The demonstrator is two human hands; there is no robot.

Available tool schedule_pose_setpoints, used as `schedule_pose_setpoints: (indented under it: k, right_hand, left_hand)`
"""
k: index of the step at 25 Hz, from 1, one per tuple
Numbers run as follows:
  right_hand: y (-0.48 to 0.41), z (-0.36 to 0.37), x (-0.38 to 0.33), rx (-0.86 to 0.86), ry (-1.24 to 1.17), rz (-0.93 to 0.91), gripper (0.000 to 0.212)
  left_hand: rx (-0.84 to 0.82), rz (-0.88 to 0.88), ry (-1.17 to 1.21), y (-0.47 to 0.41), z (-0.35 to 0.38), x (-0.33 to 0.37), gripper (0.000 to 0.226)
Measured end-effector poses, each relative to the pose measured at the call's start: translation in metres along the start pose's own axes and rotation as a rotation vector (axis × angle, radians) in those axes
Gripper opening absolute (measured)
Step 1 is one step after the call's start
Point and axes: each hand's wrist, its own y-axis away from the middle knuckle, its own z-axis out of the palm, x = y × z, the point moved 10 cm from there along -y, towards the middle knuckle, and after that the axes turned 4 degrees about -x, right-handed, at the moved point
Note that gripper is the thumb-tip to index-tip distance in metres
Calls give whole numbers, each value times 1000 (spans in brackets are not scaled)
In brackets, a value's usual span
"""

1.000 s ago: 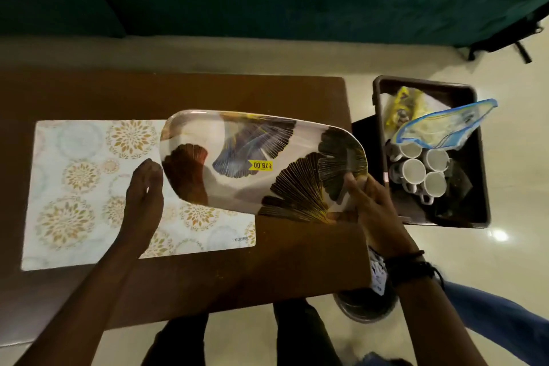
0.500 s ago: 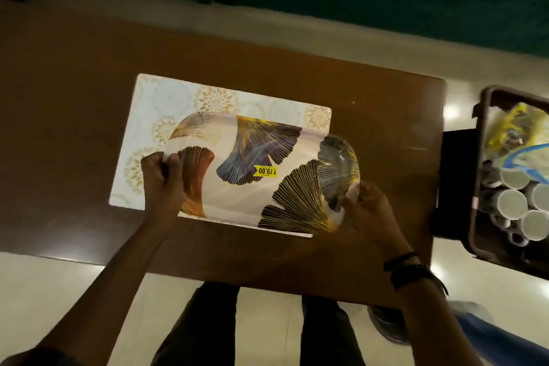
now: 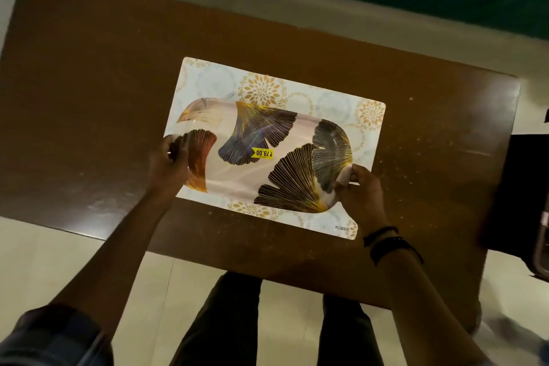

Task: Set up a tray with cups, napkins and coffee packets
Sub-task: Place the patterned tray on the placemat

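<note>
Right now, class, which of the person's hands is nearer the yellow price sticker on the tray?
Left. The left hand grips the tray's left end, closer to the sticker; the right hand grips the far right end.

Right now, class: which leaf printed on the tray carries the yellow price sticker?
The blue-purple leaf in the middle of the tray; the sticker sits at its lower edge. The other leaves are brown, pale gold and dark grey, without stickers.

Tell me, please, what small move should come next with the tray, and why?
Probably let go. The left hand and right hand both grip the ends of the tray, which lies over the placemat; no cups, napkins or packets are on it yet.
</note>
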Motion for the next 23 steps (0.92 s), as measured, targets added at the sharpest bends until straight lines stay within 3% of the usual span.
schedule_pose_setpoints:
  k: [3,7,10,14,17,23]
  right_hand:
    - [-2,0,3,60,5,20,40]
    - [0,-6,5,138,27,16,30]
    - [1,-5,15,128,54,58,41]
    - [16,-11,16,127,-10,57,53]
    - [32,-37,12,183,-73,-18,61]
    - [67,-131,48,382,-310,11,71]
  left_hand:
    - [-78,19,-9,-4,3,-5,28]
    - [-161,58,-47,0,12,-6,26]
    - [-231,43,-25,7,22,-7,25]
    - [-175,-51,-128,16,25,-9,62]
    - [-120,141,-262,40,49,33,67]
    - [-397,380,-183,142,183,127,68]
